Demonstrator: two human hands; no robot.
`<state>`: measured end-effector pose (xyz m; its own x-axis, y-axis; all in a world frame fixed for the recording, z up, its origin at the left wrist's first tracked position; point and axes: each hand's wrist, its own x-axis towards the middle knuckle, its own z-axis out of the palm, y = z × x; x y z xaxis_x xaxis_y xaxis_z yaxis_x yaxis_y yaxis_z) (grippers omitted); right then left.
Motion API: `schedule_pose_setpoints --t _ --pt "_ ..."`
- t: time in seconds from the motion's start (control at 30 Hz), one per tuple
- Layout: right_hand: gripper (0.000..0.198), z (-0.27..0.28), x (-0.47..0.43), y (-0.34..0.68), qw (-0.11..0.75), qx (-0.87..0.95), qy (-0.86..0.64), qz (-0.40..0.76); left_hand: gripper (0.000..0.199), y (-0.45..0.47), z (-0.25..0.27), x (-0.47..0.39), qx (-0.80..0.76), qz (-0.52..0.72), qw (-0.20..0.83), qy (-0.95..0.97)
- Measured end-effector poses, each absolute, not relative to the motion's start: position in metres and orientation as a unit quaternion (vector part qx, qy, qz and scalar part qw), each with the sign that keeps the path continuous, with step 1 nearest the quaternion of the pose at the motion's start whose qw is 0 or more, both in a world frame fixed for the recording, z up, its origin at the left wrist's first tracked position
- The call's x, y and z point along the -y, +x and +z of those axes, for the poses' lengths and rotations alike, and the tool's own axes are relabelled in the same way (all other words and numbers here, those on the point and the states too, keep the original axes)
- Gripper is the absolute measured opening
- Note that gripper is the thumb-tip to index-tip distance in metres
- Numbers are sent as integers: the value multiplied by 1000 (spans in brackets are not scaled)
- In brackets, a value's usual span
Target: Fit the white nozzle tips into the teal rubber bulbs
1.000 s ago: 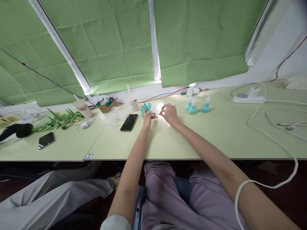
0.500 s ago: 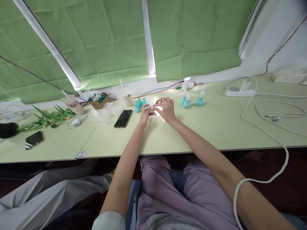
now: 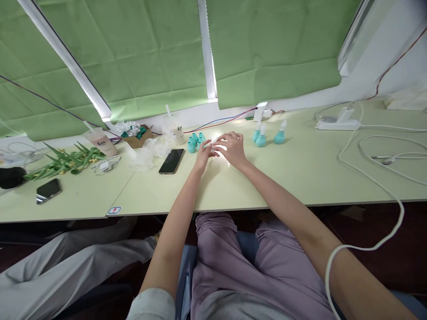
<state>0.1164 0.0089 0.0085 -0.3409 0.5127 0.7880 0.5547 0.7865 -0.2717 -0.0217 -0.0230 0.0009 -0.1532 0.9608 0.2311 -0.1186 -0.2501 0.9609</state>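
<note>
The left hand point(image 3: 204, 155) has its thumb and fingers closed on a small white piece point(image 3: 213, 141), held just above the table point(image 3: 247, 191). The right hand point(image 3: 232, 149) meets it from the three o'clock side, its fingertips close together at the piece — whether they pinch it or only touch it, I cannot tell; they partly hide it.

Taking the hands as the middle of the dial, with twelve toward the green blinds point(image 3: 133, 58), a cluster of teal bulbs point(image 3: 191, 146) stands at ten, just beside the left hand. Three tipped bulbs point(image 3: 279, 137) — teal below, with pale pointed tops — stand upright between two and three, a pair close together and one a little apart.

A phone point(image 3: 171, 161) lies between eight and nine, and a clear cup point(image 3: 179, 135) with a straw stands near ten, behind the phone. Crumpled wrap point(image 3: 145, 156) spreads toward nine, with an open box point(image 3: 136, 143) just beyond it. Farther out at nine lie leafy stems point(image 3: 66, 162); well off near three sits a power strip point(image 3: 336, 126).
</note>
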Motion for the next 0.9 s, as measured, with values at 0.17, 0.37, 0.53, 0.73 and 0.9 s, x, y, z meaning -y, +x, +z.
schedule_pose_setpoints --t 0.17,0.37,0.53,0.73,0.9 --pt "21 9 -11 116 478 802 -359 -4 38 -20 3 24 -431 595 409 542" --pt "18 10 -13 117 475 801 -365 27 35 -22 5 28 -423 583 402 566" --pt "27 13 -19 122 487 792 -366 53 36 -23 6 28 -426 578 399 570" --pt "38 10 -31 132 475 783 -318 245 34 -25 5 27 -429 564 401 581" --pt "27 9 -33 134 459 748 -301 373 33 -27 3 25 -434 554 415 577"
